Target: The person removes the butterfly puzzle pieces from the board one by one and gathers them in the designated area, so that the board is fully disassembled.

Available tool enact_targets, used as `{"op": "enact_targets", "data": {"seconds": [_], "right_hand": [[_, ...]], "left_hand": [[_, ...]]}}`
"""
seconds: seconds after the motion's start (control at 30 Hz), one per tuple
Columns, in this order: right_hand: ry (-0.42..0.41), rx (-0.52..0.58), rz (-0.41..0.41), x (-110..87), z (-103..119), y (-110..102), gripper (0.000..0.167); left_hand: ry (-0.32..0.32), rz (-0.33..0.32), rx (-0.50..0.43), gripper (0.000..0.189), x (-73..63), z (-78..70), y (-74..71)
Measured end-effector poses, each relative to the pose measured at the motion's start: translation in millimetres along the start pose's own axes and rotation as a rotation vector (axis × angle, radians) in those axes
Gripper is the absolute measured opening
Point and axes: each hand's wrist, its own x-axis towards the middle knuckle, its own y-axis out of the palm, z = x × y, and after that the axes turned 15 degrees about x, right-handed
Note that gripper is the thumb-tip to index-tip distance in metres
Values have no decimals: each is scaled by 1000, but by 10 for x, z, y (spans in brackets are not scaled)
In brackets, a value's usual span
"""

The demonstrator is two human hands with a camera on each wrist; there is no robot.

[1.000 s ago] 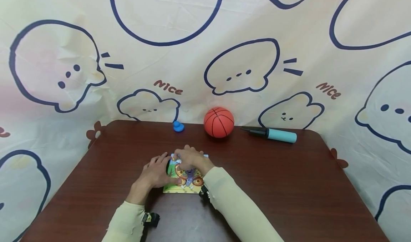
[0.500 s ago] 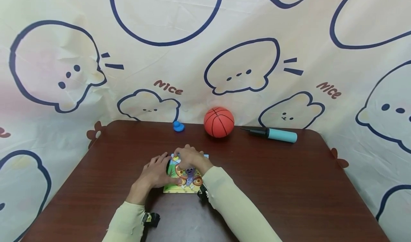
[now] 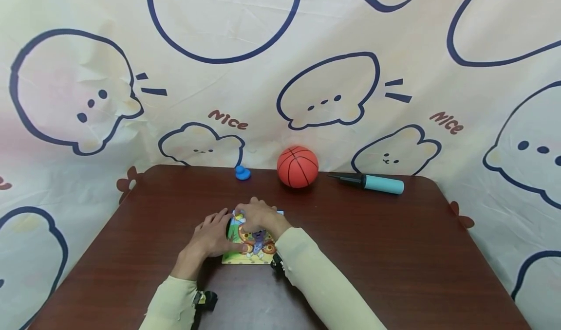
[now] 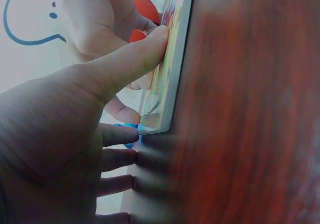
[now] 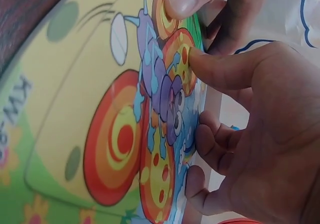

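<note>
A flat picture board [image 3: 236, 258] with a cartoon butterfly lies on the table before me; the right wrist view shows its purple body and orange spotted wings. At its left side, my left hand [image 3: 211, 238] has its thumb resting on the picture. The other left fingers are spread, nearly straight, along the board's edge in the left wrist view. My right hand [image 5: 280, 114] reaches over the upper part of the board. Its thumb touches a wing, and its bent fingers come down at the far edge. I cannot tell whether they grip anything.
Along the back of the dark wooden table [image 3: 385, 252] stand a small blue duck [image 3: 242, 173] and a red toy basketball [image 3: 297, 167]. A hand pump [image 3: 382, 183], light blue and black, lies right of the ball. A cartoon-printed cloth [image 3: 258, 91] hangs behind the table.
</note>
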Motion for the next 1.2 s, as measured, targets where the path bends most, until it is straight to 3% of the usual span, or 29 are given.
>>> {"op": "enact_targets", "data": {"seconds": [0.2, 0.53, 1.03, 1.2], "right_hand": [[5, 53, -7, 18, 16, 12, 44], [-35, 102, -106, -16, -92, 82, 48], [-130, 12, -162, -91, -188, 101, 54], [-171, 27, -214, -106, -257, 113, 46]], "left_hand": [[-1, -7, -13, 112, -8, 8, 2], [-7, -4, -5, 111, -8, 9, 11], [6, -23, -12, 110, -1, 3, 24], [1, -18, -6, 109, -9, 10, 22]]}}
